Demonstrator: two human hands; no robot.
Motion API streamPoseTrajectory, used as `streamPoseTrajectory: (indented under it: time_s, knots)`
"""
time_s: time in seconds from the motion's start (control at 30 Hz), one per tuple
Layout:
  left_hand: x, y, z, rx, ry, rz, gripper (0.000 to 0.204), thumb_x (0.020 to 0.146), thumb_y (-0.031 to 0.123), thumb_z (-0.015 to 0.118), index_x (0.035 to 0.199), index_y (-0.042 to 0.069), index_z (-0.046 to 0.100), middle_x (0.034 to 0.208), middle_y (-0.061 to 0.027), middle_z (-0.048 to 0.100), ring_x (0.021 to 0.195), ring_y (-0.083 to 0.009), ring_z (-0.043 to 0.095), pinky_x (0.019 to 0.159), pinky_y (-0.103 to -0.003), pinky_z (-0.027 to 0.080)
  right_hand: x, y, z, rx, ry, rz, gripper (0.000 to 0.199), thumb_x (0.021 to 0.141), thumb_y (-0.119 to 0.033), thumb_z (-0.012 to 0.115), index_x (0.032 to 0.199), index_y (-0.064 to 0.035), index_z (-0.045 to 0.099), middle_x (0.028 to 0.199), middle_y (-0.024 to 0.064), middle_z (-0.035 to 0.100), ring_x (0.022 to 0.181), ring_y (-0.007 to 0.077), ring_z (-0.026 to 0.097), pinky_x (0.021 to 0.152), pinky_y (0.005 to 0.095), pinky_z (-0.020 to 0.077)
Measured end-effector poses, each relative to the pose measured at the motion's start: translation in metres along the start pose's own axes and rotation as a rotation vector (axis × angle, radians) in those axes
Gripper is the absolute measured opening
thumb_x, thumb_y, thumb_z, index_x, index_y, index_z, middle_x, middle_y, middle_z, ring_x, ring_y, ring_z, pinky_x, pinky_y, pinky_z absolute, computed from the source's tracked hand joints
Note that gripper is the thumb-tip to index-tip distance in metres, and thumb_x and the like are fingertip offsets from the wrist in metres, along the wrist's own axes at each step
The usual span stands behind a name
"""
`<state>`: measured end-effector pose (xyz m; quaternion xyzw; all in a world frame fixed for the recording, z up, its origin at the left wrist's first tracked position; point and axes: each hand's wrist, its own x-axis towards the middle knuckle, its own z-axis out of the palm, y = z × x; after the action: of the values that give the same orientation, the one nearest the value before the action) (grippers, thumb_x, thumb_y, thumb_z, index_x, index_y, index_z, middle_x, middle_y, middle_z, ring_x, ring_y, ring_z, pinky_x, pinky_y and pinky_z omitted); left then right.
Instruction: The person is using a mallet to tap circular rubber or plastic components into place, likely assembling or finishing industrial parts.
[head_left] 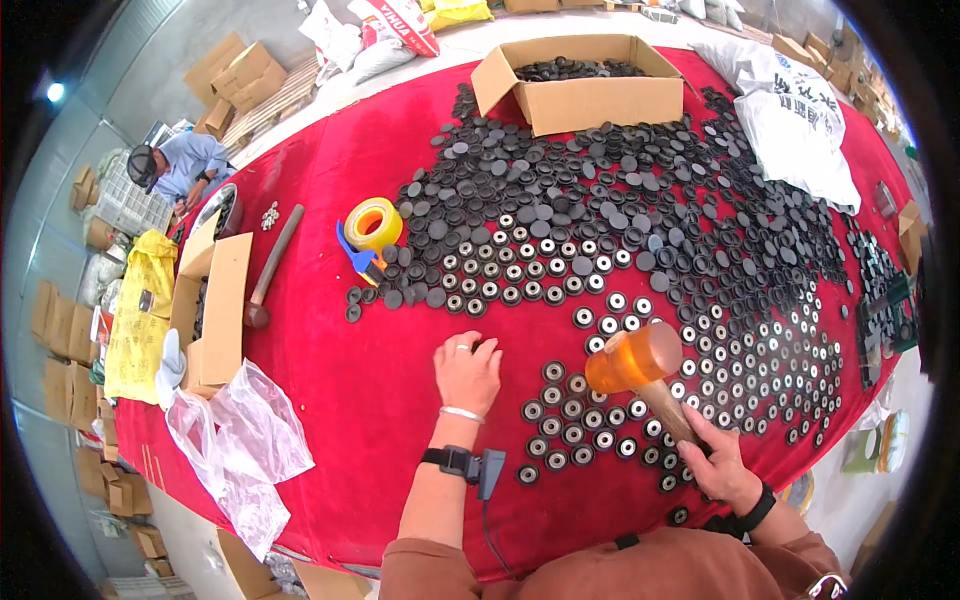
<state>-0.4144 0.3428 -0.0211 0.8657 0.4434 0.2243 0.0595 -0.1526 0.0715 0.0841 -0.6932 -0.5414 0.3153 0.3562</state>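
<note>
Orange-headed mallet [634, 360] w/ wooden handle gripped in right hand [722, 462]; left hand [467, 374] curled on black disc [487, 346].

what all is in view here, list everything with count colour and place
round discs: too many to count, black, some with pale centres, spread over the table's middle and right
table cover: one, red, under it all
mallet: one, orange head, wooden handle, over the near discs
open box: one, brown, far edge, discs inside
tape roll: one, yellow, blue dispenser, left of the discs
second hammer: one, dark, left side
side box: one, brown, left edge
plastic bag: one, clear, near left
white sack: one, far right
left hand: on a disc
right hand: grips the mallet's handle
</note>
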Motion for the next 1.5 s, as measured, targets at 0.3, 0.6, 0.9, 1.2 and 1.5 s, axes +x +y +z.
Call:
streamPoseTrajectory:
  time_s: [0.3,0.6,0.9,1.2,1.5]
  knots:
    - [0.034,-0.069,-0.006,0.101,0.038,0.028,0.03,0.083,0.016,0.064,0.112,0.012,0.066,0.108,-0.0033,0.061,0.11,-0.0267,0.051,0.096,-0.049,0.038,0.003,0.012,0.009,0.076,-0.012,0.11,0.053,0.086,-0.003,0.063,0.137,0.001,0.048,0.095,0.0192,0.071,0.081,0.0225,0.071,0.076,0.0303,0.0527]
    - [0.083,-0.064,0.0,0.31,0.073,-0.094,0.037,0.084,0.012,0.057,0.12,0.004,0.061,0.106,-0.0102,0.06,0.1,-0.0298,0.054,0.089,-0.043,0.044,0.008,0.014,0.014,-0.007,-0.018,0.065,0.054,0.084,-0.007,0.068,0.136,-0.0022,0.051,0.088,0.0218,0.07,0.074,0.0242,0.071,0.071,0.031,0.0527]
    - [0.12,-0.053,0.042,-0.001,-0.133,0.15,0.051,0.092,0.028,0.055,0.135,0.001,0.049,0.143,-0.0195,0.045,0.135,-0.0339,0.039,0.114,-0.044,0.027,0.017,0.013,0.011,0.047,-0.02,0.116,0.054,0.085,-0.004,0.066,0.136,-0.0001,0.049,0.093,0.0209,0.07,0.079,0.0239,0.072,0.073,0.0301,0.0534]
    - [0.07,-0.038,0.028,-0.067,-0.095,0.132,0.052,0.089,0.025,0.059,0.132,-0.003,0.049,0.142,-0.0205,0.046,0.133,-0.0353,0.041,0.113,-0.048,0.028,0.02,0.014,0.014,0.096,0.0,0.098,0.055,0.086,-0.003,0.065,0.138,0.0002,0.047,0.097,0.02,0.071,0.085,0.0225,0.071,0.076,0.0298,0.0537]
    - [-0.023,0.009,-0.024,-0.128,-0.255,0.152,0.052,0.088,0.021,0.06,0.133,-0.003,0.048,0.141,-0.0215,0.045,0.133,-0.0378,0.04,0.111,-0.052,0.029,0.022,0.015,0.012,0.089,-0.016,0.083,0.054,0.086,-0.003,0.066,0.137,0.0001,0.048,0.094,0.0193,0.071,0.08,0.021,0.07,0.074,0.029,0.0536]
